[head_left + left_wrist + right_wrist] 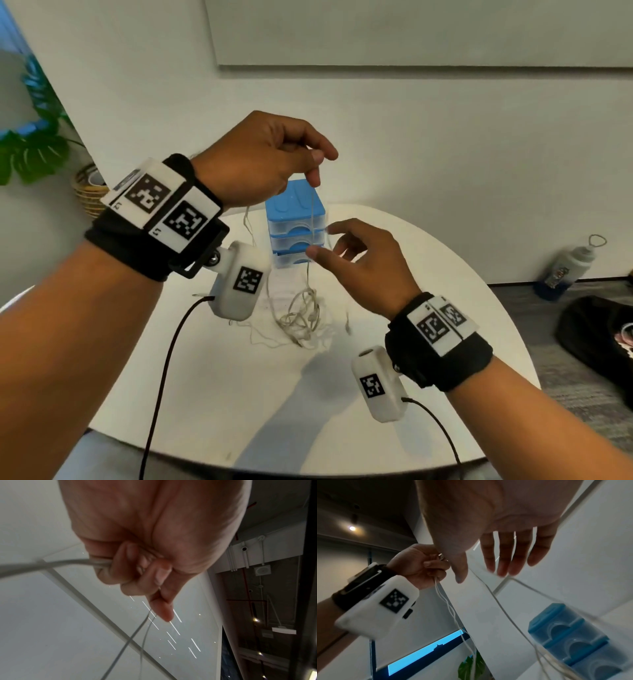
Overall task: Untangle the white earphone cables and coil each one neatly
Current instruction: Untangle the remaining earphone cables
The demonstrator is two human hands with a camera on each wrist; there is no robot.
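The left hand [260, 161] is raised, its fingers [137, 582] curled and pinching white earphone cables [313, 212] that hang down to a tangled heap [301, 318] on the white table [428, 260]. Below it the right hand [363, 263] hovers, fingers [505, 559] spread and relaxed beside the hanging strands, gripping nothing. A blue drawer box [295, 222] stands just behind.

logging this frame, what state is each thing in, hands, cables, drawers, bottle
left hand: raised, pinching cable strands
right hand: fingers spread, at the hanging strand; grip unclear
white earphone cables: tangled heap on the table, strands lifted up to the left hand
blue drawer unit: upright, drawers shut
bottle: on the floor, leaning against the wall, cap on
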